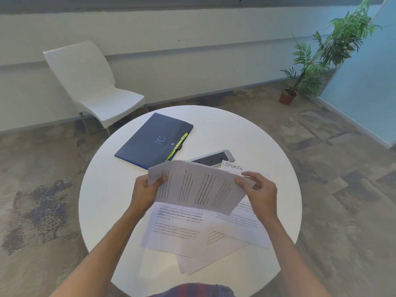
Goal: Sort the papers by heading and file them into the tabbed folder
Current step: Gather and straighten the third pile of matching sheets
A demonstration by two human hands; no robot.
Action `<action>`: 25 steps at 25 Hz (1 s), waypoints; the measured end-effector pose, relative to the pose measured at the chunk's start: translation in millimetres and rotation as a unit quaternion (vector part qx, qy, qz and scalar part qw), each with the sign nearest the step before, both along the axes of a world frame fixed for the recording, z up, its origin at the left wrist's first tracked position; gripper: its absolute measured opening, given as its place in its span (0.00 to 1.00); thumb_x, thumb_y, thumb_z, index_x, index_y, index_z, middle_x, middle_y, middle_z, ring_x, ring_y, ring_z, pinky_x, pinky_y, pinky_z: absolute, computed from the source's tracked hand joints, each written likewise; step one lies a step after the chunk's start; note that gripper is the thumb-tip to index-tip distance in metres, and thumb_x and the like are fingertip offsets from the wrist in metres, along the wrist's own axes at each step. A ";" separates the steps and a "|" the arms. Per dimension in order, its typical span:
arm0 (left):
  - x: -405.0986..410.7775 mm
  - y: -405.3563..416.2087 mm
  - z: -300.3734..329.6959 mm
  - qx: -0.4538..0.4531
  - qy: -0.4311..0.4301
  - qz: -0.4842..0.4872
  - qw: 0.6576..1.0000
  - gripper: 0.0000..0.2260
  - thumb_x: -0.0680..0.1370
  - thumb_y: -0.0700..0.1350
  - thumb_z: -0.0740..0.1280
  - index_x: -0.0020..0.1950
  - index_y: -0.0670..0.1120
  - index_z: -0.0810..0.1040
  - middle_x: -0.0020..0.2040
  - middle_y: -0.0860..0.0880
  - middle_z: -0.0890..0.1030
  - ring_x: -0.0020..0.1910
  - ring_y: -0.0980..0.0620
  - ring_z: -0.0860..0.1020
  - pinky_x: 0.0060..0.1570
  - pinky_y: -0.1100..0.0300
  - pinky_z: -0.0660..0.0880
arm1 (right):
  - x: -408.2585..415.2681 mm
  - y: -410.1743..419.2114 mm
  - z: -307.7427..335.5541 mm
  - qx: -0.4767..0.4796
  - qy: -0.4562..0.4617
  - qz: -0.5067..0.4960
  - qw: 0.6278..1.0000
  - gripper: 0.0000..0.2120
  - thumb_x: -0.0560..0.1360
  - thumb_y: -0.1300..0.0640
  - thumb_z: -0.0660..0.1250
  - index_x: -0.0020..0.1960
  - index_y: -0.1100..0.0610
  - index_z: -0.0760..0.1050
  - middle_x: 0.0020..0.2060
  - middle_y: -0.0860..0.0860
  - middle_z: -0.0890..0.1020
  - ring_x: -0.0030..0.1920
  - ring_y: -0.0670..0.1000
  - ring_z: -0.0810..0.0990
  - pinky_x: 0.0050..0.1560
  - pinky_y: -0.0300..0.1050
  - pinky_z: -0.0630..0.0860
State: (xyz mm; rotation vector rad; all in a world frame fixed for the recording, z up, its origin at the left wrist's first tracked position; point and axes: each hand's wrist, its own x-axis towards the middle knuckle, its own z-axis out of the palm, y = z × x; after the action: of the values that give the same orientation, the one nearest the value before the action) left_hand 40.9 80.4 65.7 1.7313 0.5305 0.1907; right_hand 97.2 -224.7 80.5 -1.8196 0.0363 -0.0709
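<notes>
Head view: left hand [143, 190] and right hand [260, 190] pinch the printed sheet [199, 187] by its ends above loose papers [188, 230] at the round table's [102, 189] near edge. Closed tabbed folder [153, 140] toward far edge (heading faces away, misfiling risk).

your round white table [111, 189] carries closed dark blue tabbed folder [153, 139] at far side, grey power strip [214, 157] beside it, loose overlapping white printed sheets [182, 228] near you.
</notes>
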 end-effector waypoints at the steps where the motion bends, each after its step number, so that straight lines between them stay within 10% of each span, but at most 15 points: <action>1: 3.0 0.2 8.0 0.018 -0.019 -0.002 1.000 0.06 0.79 0.45 0.69 0.44 0.50 0.84 0.41 0.47 0.84 0.39 0.48 0.79 0.38 0.57 0.74 | 4.6 -2.3 9.6 -0.035 -0.017 0.021 0.999 0.08 0.70 0.55 0.79 0.47 0.48 0.84 0.39 0.42 0.86 0.41 0.40 0.84 0.40 0.32 0.77; 7: 9.4 -14.0 63.9 0.207 -0.150 -0.108 0.961 0.11 0.80 0.43 0.64 0.48 0.54 0.86 0.42 0.54 0.86 0.42 0.51 0.81 0.37 0.50 0.76 | 11.5 16.1 51.3 -0.311 -0.096 0.174 0.929 0.12 0.72 0.45 0.74 0.54 0.45 0.83 0.44 0.39 0.86 0.45 0.40 0.84 0.48 0.43 0.77; 14: 19.9 -17.4 95.5 0.321 -0.183 -0.138 0.919 0.08 0.80 0.45 0.66 0.53 0.52 0.84 0.47 0.56 0.84 0.46 0.51 0.78 0.56 0.44 0.73 | 10.1 46.1 51.0 -0.193 -0.081 0.207 0.956 0.13 0.79 0.51 0.67 0.35 0.44 0.77 0.31 0.43 0.80 0.32 0.43 0.74 0.33 0.36 0.66; 20: 33.5 3.7 85.1 -0.022 -0.040 0.055 0.997 0.35 0.70 0.49 0.78 0.72 0.49 0.66 0.63 0.50 0.78 0.58 0.49 0.79 0.56 0.50 0.78 | 10.2 29.8 42.4 0.038 0.009 0.147 0.988 0.09 0.77 0.56 0.72 0.41 0.60 0.83 0.38 0.56 0.87 0.36 0.51 0.85 0.37 0.43 0.80; 23: 25.1 -3.3 60.0 -0.279 -0.006 -0.100 0.955 0.28 0.73 0.44 0.73 0.71 0.41 0.71 0.62 0.43 0.82 0.57 0.43 0.83 0.58 0.47 0.80 | 7.2 27.5 33.5 0.128 0.050 0.108 0.985 0.07 0.77 0.58 0.71 0.49 0.62 0.84 0.43 0.57 0.88 0.42 0.57 0.87 0.42 0.48 0.84; 25: 16.9 -17.1 46.1 -0.297 0.004 -0.173 0.939 0.22 0.75 0.43 0.71 0.68 0.41 0.75 0.61 0.43 0.83 0.57 0.42 0.83 0.51 0.50 0.82 | 5.3 28.8 27.8 0.148 0.063 0.087 0.983 0.07 0.77 0.58 0.71 0.51 0.61 0.84 0.44 0.57 0.88 0.43 0.57 0.87 0.44 0.49 0.84</action>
State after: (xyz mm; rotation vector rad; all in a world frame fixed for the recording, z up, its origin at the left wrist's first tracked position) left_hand 57.8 63.3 111.8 1.2031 0.2414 -0.2121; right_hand 102.5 -196.0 108.3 -1.5206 -0.0219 0.1663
